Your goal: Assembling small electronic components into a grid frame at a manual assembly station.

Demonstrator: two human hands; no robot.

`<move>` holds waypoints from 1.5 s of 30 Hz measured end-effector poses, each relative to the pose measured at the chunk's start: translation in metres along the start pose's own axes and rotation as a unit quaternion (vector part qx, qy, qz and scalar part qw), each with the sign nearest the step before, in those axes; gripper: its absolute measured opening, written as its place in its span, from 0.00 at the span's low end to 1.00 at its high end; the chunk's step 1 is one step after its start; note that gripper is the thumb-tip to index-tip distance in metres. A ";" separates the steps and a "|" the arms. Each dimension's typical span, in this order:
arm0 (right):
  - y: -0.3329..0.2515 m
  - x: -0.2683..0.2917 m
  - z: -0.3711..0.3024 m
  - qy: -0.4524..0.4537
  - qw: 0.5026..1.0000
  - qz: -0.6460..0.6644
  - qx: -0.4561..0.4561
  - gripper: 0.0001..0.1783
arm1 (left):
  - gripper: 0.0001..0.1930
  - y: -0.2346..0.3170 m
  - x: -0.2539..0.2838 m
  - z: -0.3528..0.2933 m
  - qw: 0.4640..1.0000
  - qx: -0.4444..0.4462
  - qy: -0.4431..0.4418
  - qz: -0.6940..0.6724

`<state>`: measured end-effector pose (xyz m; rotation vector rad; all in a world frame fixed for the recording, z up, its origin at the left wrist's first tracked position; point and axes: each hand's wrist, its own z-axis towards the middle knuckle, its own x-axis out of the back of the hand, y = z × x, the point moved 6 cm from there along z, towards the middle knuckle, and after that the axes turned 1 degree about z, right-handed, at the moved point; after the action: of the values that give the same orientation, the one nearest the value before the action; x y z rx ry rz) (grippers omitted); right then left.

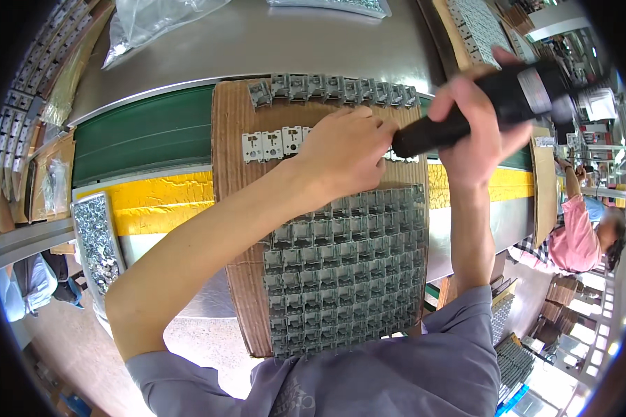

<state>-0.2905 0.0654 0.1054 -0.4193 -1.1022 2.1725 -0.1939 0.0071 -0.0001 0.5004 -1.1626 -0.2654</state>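
Observation:
My right hand point(471, 135) is wrapped round a black power screwdriver point(515, 90), slightly blurred, whose nose slants down to the left. Its tip meets the fingers of my left hand point(351, 149). Those fingers are bent and pressed together over a row of flat, pale metal plates point(271, 144); whatever they pinch is hidden. The plates lie on a brown cardboard sheet point(227, 139) in front of me. Beyond them stands a row of grey metal brackets point(327, 88). Nearer my body, several tight rows of similar grey brackets point(348, 271) cover the cardboard, partly behind my left forearm.
A tray of small shiny metal parts point(97, 243) sits at the left, beside yellow tape point(163, 208) and a green strip point(139, 139). Clear plastic bags point(149, 24) lie on the far metal surface. Off to the right is a co-worker in a pink top point(574, 233).

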 end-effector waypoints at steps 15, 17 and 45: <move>-0.015 0.007 -0.003 -0.037 0.996 -0.008 0.083 0.30 | 0.14 -0.009 0.012 -0.010 1.000 -0.012 -0.008 -0.007; -0.010 -0.014 -0.015 -0.038 0.997 -0.020 0.065 0.32 | 0.14 -0.009 0.010 -0.015 1.000 -0.010 0.001 0.003; -0.007 -0.035 -0.020 -0.063 0.996 0.005 0.056 0.31 | 0.14 -0.021 0.023 -0.032 0.998 -0.018 0.043 0.032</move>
<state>-0.2513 0.0563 0.0988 -0.2411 -1.0415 2.2830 -0.1542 -0.0140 -0.0019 0.4384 -1.0871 -0.2071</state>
